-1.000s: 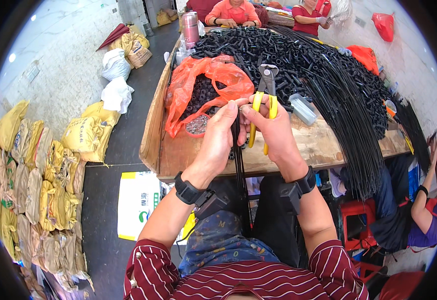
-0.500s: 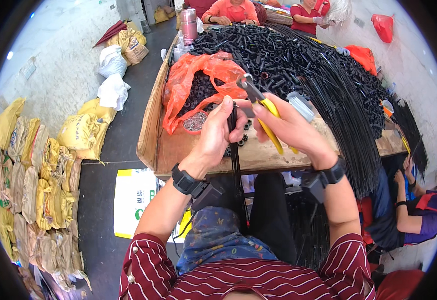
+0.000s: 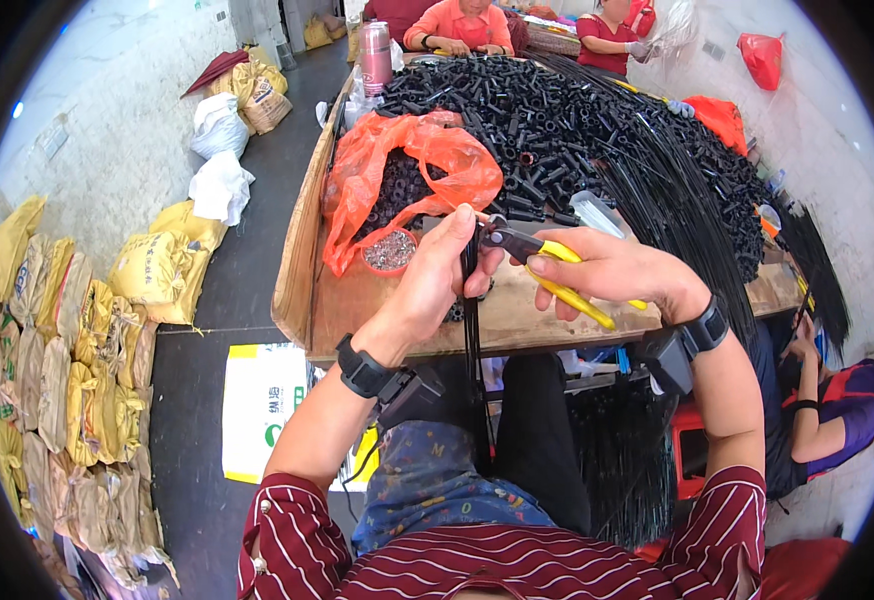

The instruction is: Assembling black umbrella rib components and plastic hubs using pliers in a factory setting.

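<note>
Since half a second ago the yellow-handled pliers have been swung down from an upward slant to lie nearly level, and their metal nose has been brought against the bundle of thin black strips; a second ago they were held upright. The bundle itself has been kept in the same pinch throughout.

The bundle is gripped near its top between the thumb and fingers of the left hand, closed on it above the near edge of the tabletop, and it hangs straight down past that edge between the person's knees. The right hand is wrapped around the plier handles, just to the right of the bundle, with the two hands nearly touching at the nose. Whether the nose is shut on the strips cannot be told.

The strips are slim, glossy and straight, like dark plastic ties. The plier handles are smooth yellow sleeves, the nose dull grey steel. The tabletop is worn, pale wood. Just beyond the left hand a crumpled orange plastic bag holds short black tubes, and a small round dish of tiny pale pieces lies beside it. Farther back a heap of black tubes and long black strands are spread.
</note>
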